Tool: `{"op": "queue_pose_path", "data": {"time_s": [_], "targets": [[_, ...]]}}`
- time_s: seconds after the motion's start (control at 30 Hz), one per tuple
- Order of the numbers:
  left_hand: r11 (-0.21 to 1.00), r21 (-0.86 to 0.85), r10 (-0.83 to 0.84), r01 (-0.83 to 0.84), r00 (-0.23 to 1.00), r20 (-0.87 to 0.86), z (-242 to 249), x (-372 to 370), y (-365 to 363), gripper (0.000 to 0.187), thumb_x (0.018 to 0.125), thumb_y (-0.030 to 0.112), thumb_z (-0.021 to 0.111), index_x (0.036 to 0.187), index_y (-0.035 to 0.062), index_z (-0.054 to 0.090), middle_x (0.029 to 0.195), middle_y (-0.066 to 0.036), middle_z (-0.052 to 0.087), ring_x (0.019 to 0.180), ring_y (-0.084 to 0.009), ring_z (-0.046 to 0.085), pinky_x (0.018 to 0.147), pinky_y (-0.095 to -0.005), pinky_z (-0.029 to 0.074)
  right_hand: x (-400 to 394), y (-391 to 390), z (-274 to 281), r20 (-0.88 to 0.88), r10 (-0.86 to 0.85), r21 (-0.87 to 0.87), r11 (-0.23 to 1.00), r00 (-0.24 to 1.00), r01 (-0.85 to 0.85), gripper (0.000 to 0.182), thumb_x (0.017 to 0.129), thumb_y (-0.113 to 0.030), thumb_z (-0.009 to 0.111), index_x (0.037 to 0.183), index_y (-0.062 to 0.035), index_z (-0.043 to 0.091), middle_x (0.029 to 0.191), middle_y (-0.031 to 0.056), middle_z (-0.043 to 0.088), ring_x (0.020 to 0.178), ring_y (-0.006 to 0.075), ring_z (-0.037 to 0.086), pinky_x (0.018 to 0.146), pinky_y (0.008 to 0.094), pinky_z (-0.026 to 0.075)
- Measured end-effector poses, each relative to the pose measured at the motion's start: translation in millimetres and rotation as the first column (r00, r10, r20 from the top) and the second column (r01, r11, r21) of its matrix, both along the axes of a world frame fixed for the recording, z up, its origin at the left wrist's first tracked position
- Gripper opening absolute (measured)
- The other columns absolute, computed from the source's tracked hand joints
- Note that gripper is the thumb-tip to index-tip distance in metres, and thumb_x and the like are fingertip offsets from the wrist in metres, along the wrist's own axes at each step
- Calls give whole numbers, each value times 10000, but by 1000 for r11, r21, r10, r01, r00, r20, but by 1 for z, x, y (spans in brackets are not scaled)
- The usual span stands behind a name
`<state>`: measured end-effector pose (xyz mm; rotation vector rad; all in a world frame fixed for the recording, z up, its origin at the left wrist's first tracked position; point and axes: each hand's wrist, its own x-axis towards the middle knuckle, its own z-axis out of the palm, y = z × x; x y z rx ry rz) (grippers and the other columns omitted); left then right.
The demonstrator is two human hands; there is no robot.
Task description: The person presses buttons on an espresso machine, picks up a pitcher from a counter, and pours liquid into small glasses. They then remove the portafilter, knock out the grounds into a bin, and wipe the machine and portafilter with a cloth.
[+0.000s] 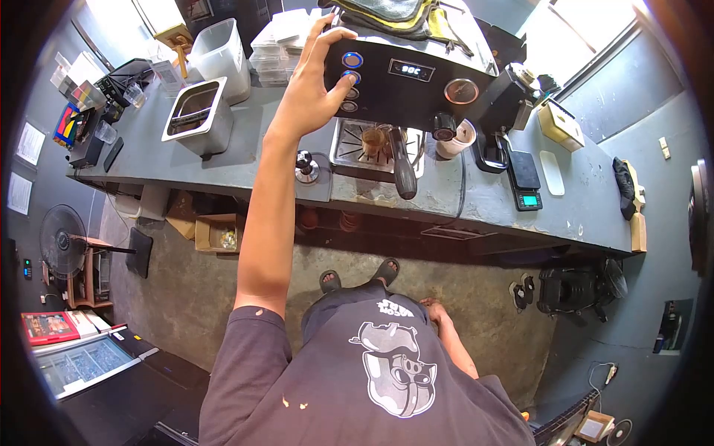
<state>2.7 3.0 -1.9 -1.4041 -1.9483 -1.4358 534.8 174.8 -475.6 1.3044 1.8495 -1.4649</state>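
Left hand [312, 93]: I see the fingers [329, 39] open and spread over the upper left edge of the black espresso machine [446, 67]; thumb on the second button [349, 79] down, mostly hidden by it.
Right hand [431, 305]: low beside the dark-clothed leg, partly behind the torso; I cannot tell whether its fingers are open or closed.
Espresso machine: at the far side of the grey worktop [253, 141]. Lit display [410, 70], digits too small for me to read surely. Grey-and-yellow cloth [401, 16] on top, cut off by the frame.
Drip tray [346, 157]: slotted metal, below the machine; small clear glass [373, 141] on it with something brown inside, contents unclear to me.
Black portafilter handle [404, 167]: juts toward the body; its head is out of sight under the machine.
Left of machine: metal tamper [306, 168] near the tray; deep steel container [199, 115] farther off, its interior mostly dark.
Right of machine: white cup [455, 140], partly behind a black knob [444, 125]; black scale [525, 175], readout blurred.
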Motion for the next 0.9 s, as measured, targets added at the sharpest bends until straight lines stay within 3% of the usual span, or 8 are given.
{"op": "queue_pose_path", "data": {"time_s": [0.17,0.27,0.37,0.47,0.67,0.77,0.87,0.9], "targets": [[1000,2,-8,8,1000,13,0,0,0,546,822,50,676,1305,176,456,1551,-103,226,1289,-301,458,1015,-460,439,4,1,-6,-24,-35,-32,999,999,34,187,827,-139,656,982,-44,697,1000,105,710,959,209,646,830,318,500],[1000,-1,-3,3,1000,9,0,1,0,549,819,45,674,1305,174,455,1552,-104,225,1287,-296,462,1010,-454,442,-3,-1,7,2,12,12,1000,1000,-12,203,829,-141,707,981,-19,652,939,74,704,832,160,640,736,290,520],[1000,-1,-9,9,1000,15,0,0,0,550,817,41,671,1305,172,455,1552,-105,225,1286,-290,465,1004,-450,446,1,1,-3,-44,71,44,997,996,-69,212,820,-156,717,969,-17,657,940,74,703,834,158,636,740,289,519],[1000,-2,-7,7,1000,17,0,0,0,549,816,43,670,1305,173,456,1551,-106,227,1284,-284,467,1001,-449,447,-4,0,9,5,57,10,998,998,-57,199,820,-124,653,993,-36,696,1021,109,706,972,204,644,852,311,494],[1000,0,-3,3,1000,5,-1,-1,0,549,814,50,674,1304,172,458,1550,-108,229,1295,-290,452,1010,-462,440,-2,-1,1,-8,10,-17,1000,1000,-10,178,830,-96,636,981,-19,688,1026,107,706,977,205,643,860,308,489],[1000,3,-5,5,1000,3,0,0,0,551,814,50,673,1305,175,456,1550,-106,228,1307,-291,437,1017,-471,433,-1,-1,1,-74,2,-5,1000,997,-3,240,801,-127,740,990,-8,655,923,80,705,801,166,642,702,296,526],[1000,0,-12,12,1000,24,-1,0,0,553,815,49,672,1307,178,454,1551,-103,226,1321,-294,422,1023,-477,428,13,7,-34,-21,39,29,999,999,-38,166,874,-131,619,1000,-49,689,1030,108,704,1011,219,646,869,321,494],[1000,-1,-12,12,1000,27,-1,0,0,554,815,48,672,1308,178,454,1551,-103,225,1323,-294,420,1024,-478,427,12,7,-33,-20,52,27,998,998,-52,166,879,-139,618,1002,-53,689,1036,107,703,1015,221,646,875,321,494]]}}
